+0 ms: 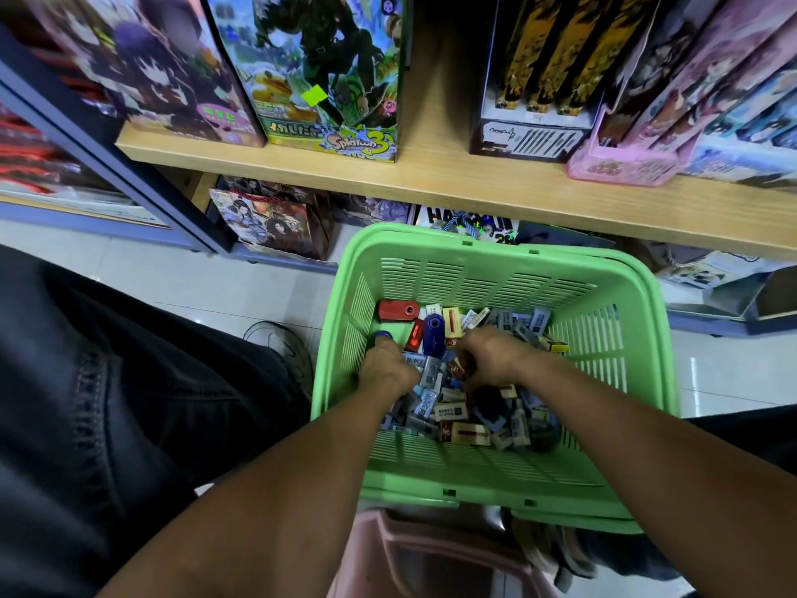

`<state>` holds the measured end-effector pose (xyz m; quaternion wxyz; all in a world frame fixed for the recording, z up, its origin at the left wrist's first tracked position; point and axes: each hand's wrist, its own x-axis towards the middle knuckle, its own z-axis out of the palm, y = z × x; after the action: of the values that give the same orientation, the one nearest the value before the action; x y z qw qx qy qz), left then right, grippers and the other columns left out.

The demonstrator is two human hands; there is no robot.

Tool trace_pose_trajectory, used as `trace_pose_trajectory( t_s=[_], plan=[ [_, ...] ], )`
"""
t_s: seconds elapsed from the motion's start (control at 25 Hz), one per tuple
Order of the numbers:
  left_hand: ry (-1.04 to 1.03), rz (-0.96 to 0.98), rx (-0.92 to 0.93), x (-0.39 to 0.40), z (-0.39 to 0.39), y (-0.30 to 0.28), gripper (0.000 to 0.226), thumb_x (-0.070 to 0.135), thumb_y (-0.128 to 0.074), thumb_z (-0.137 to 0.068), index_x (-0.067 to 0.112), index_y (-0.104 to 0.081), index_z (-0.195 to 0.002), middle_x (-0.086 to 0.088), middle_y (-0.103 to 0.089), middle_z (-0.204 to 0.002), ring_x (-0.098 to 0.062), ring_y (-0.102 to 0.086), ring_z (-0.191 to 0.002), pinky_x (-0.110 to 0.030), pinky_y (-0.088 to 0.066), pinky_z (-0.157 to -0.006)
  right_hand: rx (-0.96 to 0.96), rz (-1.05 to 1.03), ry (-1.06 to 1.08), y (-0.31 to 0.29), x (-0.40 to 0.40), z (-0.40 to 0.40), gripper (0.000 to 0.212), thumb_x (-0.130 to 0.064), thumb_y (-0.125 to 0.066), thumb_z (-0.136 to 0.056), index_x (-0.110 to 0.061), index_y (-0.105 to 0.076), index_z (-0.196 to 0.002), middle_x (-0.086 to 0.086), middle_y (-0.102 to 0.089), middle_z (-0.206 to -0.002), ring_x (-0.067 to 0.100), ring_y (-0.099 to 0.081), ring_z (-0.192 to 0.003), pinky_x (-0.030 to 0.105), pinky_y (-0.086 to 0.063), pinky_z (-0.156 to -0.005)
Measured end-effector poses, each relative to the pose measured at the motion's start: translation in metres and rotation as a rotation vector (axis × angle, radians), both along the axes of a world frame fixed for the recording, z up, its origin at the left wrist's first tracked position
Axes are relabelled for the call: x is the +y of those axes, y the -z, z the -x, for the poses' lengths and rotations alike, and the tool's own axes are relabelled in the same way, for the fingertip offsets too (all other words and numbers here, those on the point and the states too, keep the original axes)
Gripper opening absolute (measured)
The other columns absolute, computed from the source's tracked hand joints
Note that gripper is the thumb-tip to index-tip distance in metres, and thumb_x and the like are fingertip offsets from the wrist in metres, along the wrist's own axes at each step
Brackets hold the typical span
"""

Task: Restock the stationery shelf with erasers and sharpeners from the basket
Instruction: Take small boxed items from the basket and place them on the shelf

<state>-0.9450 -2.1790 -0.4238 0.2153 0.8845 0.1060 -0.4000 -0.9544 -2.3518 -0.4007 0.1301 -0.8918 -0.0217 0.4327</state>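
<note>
A green plastic basket (621,295) stands on the floor in front of me, with several small erasers (463,432) and sharpeners in its bottom. A red sharpener (397,310) and a dark blue sharpener (432,334) lie at the far left of the pile. Both my hands reach down into the basket. My left hand (385,373) has its fingers curled at the pile's left side, round a small blue sharpener (383,336) that shows at the fingertips. My right hand (494,353) is in the middle of the pile, fingers curled down round small erasers that it mostly hides.
A wooden shelf (453,183) runs above the basket, holding tall illustrated boxes (332,71) and a pink box (621,166). Bags and boxes sit on the lower level behind the basket. My dark trouser leg (108,381) is at the left, a pink stool (431,558) below.
</note>
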Motion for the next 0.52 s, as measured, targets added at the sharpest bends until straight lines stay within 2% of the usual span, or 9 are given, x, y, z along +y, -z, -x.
trace_pose_trajectory(
  t_s=[0.08, 0.2, 0.28, 0.36, 0.44, 0.48, 0.52],
  plan=[
    [-0.062, 0.029, -0.065, -0.002, -0.004, -0.005, 0.043, 0.008, -0.063, -0.091, -0.001, -0.043, -0.129, -0.011, -0.064, -0.101, -0.028, -0.064, -0.093, -0.032, -0.053, -0.07, 0.061, -0.056, 0.139, -0.009, 0.002, -0.017, 0.024, -0.021, -0.081, -0.081, -0.014, -0.066, -0.099, 0.002, -0.065, -0.101, 0.019, -0.063, -0.094, 0.032, -0.055, -0.081],
    [-0.297, 0.157, -0.121, -0.002, -0.016, -0.005, 0.033, 0.014, -0.057, -0.099, -0.001, -0.046, -0.126, -0.003, -0.057, -0.083, -0.021, -0.06, -0.076, -0.025, -0.047, -0.056, 0.06, -0.31, 0.656, -0.012, 0.003, -0.033, 0.017, -0.009, -0.079, -0.082, -0.003, -0.069, -0.094, 0.01, -0.071, -0.091, 0.02, -0.068, -0.078, 0.037, -0.06, -0.08],
    [-0.638, 0.295, -0.094, -0.003, -0.024, 0.0, 0.03, 0.023, -0.048, -0.103, -0.001, -0.055, -0.119, -0.008, -0.065, -0.089, -0.023, -0.062, -0.077, -0.031, -0.053, -0.065, -0.006, -0.455, 0.981, -0.007, 0.014, -0.036, 0.011, -0.002, -0.076, -0.083, -0.001, -0.066, -0.089, 0.014, -0.069, -0.087, 0.019, -0.064, -0.069, 0.033, -0.059, -0.072],
    [-0.905, 0.432, -0.036, -0.006, -0.021, -0.002, 0.035, 0.022, -0.043, -0.103, -0.004, -0.059, -0.118, -0.012, -0.066, -0.093, -0.025, -0.064, -0.083, -0.035, -0.052, -0.076, -0.038, -0.601, 1.221, -0.001, 0.031, -0.036, 0.012, 0.004, -0.071, -0.086, -0.002, -0.061, -0.082, 0.016, -0.064, -0.089, 0.019, -0.062, -0.07, 0.024, -0.059, -0.064],
    [-0.87, 0.401, -0.019, -0.006, -0.013, -0.002, 0.031, 0.013, -0.047, -0.1, -0.008, -0.057, -0.121, -0.017, -0.065, -0.1, -0.027, -0.063, -0.085, -0.033, -0.049, -0.074, -0.04, -0.713, 1.34, 0.009, 0.046, -0.037, 0.017, 0.008, -0.065, -0.089, -0.004, -0.058, -0.079, 0.017, -0.061, -0.091, 0.02, -0.062, -0.075, 0.022, -0.06, -0.067],
    [-0.755, 0.29, -0.029, -0.003, -0.008, -0.001, 0.03, 0.011, -0.052, -0.098, -0.007, -0.058, -0.122, -0.019, -0.065, -0.107, -0.03, -0.064, -0.091, -0.032, -0.047, -0.074, -0.049, -0.683, 1.276, 0.014, 0.051, -0.035, 0.017, 0.008, -0.063, -0.09, -0.005, -0.059, -0.08, 0.017, -0.062, -0.094, 0.02, -0.063, -0.078, 0.024, -0.059, -0.072],
    [-0.596, 0.147, -0.047, 0.0, -0.003, -0.001, 0.029, 0.011, -0.057, -0.097, -0.004, -0.059, -0.122, -0.02, -0.066, -0.113, -0.032, -0.065, -0.099, -0.033, -0.047, -0.076, -0.086, -0.544, 1.08, 0.021, 0.052, -0.033, 0.016, 0.008, -0.062, -0.09, -0.007, -0.063, -0.083, 0.015, -0.066, -0.098, 0.02, -0.064, -0.082, 0.027, -0.058, -0.077]
  ],
)
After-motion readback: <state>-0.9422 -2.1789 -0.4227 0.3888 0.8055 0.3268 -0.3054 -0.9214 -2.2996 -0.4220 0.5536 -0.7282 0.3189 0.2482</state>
